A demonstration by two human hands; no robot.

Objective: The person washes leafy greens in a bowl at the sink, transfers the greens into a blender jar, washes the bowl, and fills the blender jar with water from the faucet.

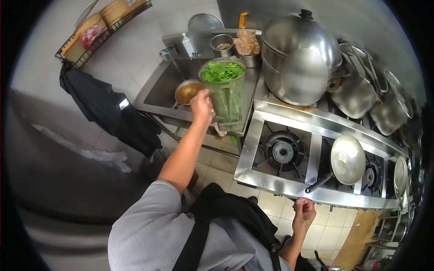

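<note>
My left hand (202, 107) is closed at the side of a tall clear jug (228, 101), apparently round its handle, which my fingers mostly hide. Chopped leafy greens (221, 71) fill the jug up to its rim. Just left of the jug, a small metal pan (186, 92) with brownish liquid sits on the steel counter. My right hand (304, 213) is low by the front edge of the stove (289, 184), its fingers curled and pinched together. Whatever it may hold is too small to make out. Nearest to it is the black handle of a frying pan (348, 159).
A big lidded steamer pot (296, 61) stands behind the burners, with several pans stacked to its right. On the counter's back are a white pump bottle (187, 45) and metal containers (223, 45). Dark clothing (108, 106) hangs from a wire rack (106, 34) at left.
</note>
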